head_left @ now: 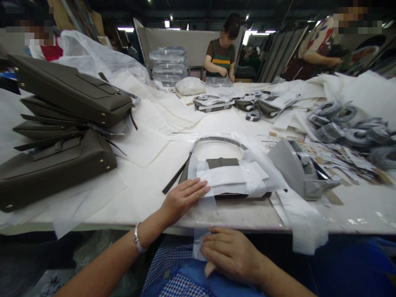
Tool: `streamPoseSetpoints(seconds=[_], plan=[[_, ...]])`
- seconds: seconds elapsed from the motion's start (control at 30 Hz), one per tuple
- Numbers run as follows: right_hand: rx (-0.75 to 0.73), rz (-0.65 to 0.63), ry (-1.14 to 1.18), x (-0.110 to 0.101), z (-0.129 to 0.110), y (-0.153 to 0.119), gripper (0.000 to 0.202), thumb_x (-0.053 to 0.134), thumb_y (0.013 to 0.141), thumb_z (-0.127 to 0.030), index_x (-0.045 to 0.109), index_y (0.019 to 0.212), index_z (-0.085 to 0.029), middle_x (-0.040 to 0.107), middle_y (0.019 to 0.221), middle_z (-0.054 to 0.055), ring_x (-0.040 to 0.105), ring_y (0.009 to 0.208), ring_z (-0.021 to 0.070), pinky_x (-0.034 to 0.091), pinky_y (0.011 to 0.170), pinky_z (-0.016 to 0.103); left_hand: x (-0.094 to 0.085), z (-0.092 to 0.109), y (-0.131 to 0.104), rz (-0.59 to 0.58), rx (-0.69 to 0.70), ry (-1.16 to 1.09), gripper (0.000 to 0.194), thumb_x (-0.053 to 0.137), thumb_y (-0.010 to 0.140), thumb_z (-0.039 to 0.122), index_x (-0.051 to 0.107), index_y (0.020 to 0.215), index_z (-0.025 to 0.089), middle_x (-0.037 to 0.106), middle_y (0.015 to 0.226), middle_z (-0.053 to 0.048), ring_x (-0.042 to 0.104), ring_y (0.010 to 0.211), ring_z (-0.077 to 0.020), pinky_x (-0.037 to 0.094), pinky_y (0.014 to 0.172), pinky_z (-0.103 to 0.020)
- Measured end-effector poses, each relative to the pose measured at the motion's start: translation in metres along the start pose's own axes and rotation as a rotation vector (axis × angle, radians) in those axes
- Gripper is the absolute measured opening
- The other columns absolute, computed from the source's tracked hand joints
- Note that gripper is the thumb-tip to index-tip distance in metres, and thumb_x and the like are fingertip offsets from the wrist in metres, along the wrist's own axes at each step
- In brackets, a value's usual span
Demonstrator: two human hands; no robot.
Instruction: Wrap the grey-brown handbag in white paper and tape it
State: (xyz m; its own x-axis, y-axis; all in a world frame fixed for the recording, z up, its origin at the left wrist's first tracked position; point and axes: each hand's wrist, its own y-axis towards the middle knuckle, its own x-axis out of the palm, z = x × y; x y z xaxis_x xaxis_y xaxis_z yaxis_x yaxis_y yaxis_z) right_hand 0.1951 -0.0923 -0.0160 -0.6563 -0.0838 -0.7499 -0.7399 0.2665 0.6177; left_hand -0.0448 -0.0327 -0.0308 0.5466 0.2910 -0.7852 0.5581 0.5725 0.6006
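A dark olive handbag lies on the table in front of me, with its curved handle wrapped and pointing away. White wrapping paper covers most of its front. My left hand rests flat on the paper at the bag's near left corner, fingers stretched out. From under those fingers a translucent white strip runs down over the table edge. Below the edge, my right hand has its fingers together, thumb underneath, on the strip's lower end. Right of the bag stands a grey tape dispenser.
Stacked olive handbags stand at the left. Partly wrapped bags lie farther back. Wrapped rolled straps and loose tags fill the right side. White sheets hang over the front edge. A co-worker stands opposite.
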Motion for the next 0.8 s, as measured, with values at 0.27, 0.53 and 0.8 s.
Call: streamPoseSetpoints(seconds=[0.27, 0.53, 0.8], plan=[[0.18, 0.06, -0.39, -0.025, 0.048, 0.02, 0.038, 0.064, 0.092, -0.02, 0.061, 0.129, -0.021, 0.07, 0.122, 0.009, 0.06, 0.122, 0.0233, 0.043, 0.114, 0.049, 0.0, 0.001, 0.0, 0.014, -0.007, -0.015, 0.046, 0.051, 0.099, 0.014, 0.045, 0.144, 0.024, 0.056, 0.143, -0.004, 0.048, 0.135, -0.0185, 0.046, 0.112, -0.042], [0.056, 0.129, -0.354, -0.02, 0.06, 0.03, 0.033, 0.058, 0.093, -0.01, 0.067, 0.12, -0.026, 0.075, 0.111, 0.001, 0.066, 0.108, 0.0179, 0.044, 0.111, 0.046, 0.002, 0.001, 0.001, 0.02, -0.016, -0.035, 0.047, 0.05, 0.099, 0.013, 0.045, 0.144, 0.024, 0.057, 0.142, -0.004, 0.049, 0.135, -0.0184, 0.047, 0.112, -0.041], [0.054, 0.13, -0.3, -0.023, 0.051, 0.034, 0.026, 0.055, 0.094, -0.01, 0.068, 0.114, -0.02, 0.077, 0.108, 0.002, 0.068, 0.103, 0.0177, 0.047, 0.106, 0.044, 0.003, 0.003, 0.001, 0.003, -0.047, -0.001, 0.056, 0.039, 0.097, 0.003, 0.034, 0.151, 0.021, 0.046, 0.152, -0.006, 0.04, 0.141, -0.0188, 0.045, 0.114, -0.04]])
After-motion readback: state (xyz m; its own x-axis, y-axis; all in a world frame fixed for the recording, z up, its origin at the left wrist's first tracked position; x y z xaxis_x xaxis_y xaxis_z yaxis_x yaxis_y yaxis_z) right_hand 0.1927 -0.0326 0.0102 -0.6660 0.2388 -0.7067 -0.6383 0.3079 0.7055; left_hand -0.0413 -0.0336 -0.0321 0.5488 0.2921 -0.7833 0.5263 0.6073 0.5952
